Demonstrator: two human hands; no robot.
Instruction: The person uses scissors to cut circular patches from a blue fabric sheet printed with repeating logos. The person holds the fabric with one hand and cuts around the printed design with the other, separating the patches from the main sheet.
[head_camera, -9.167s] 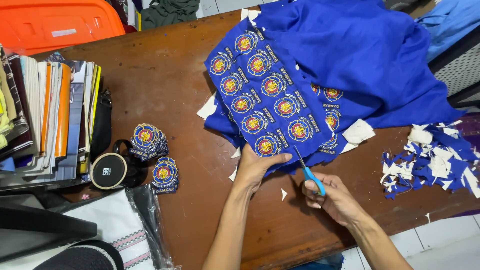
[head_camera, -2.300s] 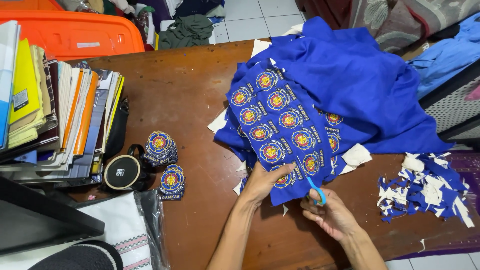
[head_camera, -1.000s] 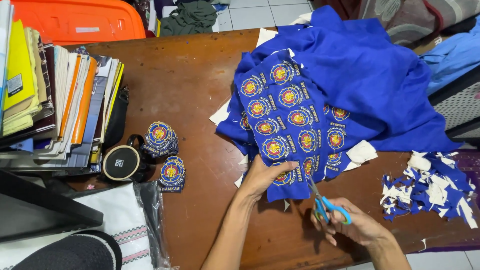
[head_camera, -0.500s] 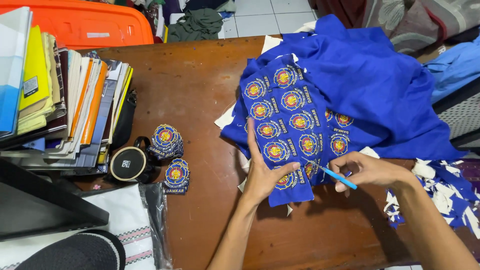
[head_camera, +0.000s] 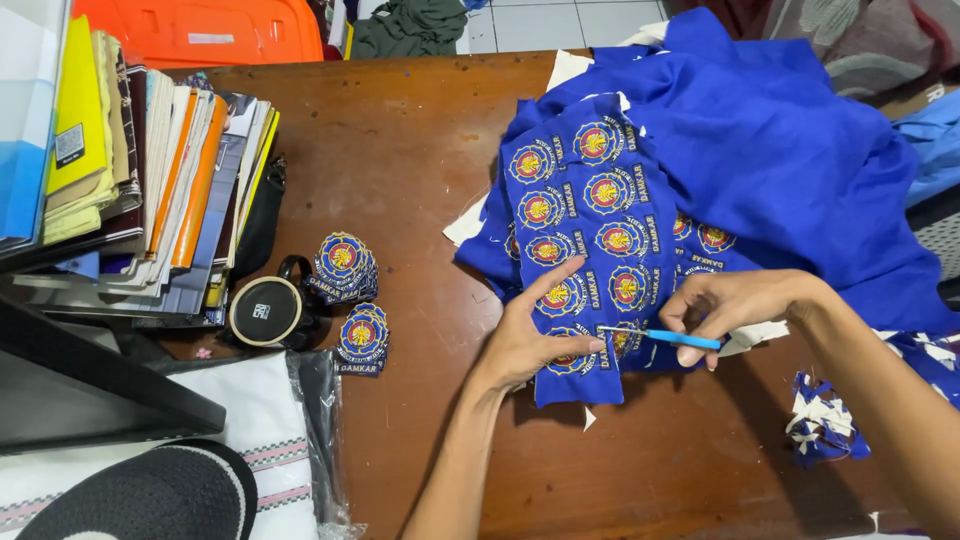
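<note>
Left hand (head_camera: 527, 340) lies flat, fingers spread, pinning the blue patch sheet (head_camera: 590, 250) at its lower edge on the brown bench (head_camera: 420, 140). Right hand (head_camera: 735, 305) fingers pinch blue-handled scissors (head_camera: 655, 335), blades on the sheet beside the left thumb. Cut round patches (head_camera: 352, 300), blue with yellow-red centres, stacked left near a black mug (head_camera: 265, 312).
</note>
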